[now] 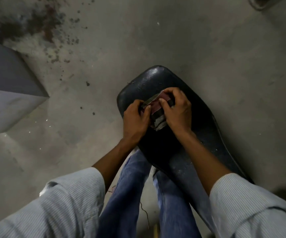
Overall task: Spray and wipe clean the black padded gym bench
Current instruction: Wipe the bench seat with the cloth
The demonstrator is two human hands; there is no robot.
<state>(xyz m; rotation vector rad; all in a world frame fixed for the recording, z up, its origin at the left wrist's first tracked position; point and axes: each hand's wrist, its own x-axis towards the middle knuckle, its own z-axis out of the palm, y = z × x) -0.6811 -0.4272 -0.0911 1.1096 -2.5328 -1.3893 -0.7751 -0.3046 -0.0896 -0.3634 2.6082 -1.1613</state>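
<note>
Both hands, left hand point(135, 120) and right hand point(177, 111), grip folded cloth point(157, 109) over bench point(199, 134); next: wipe pad.

Both arms reach forward, sleeves pushed up the forearms. The left hand point(135, 117) and right hand point(177, 109) meet close together, fingers point(163, 101) curled, pinching a folded cloth point(157, 115).

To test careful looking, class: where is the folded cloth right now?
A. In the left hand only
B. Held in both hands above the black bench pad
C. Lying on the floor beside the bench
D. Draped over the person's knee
B: both the left hand and right hand grip the folded cloth over the black bench pad.
</note>
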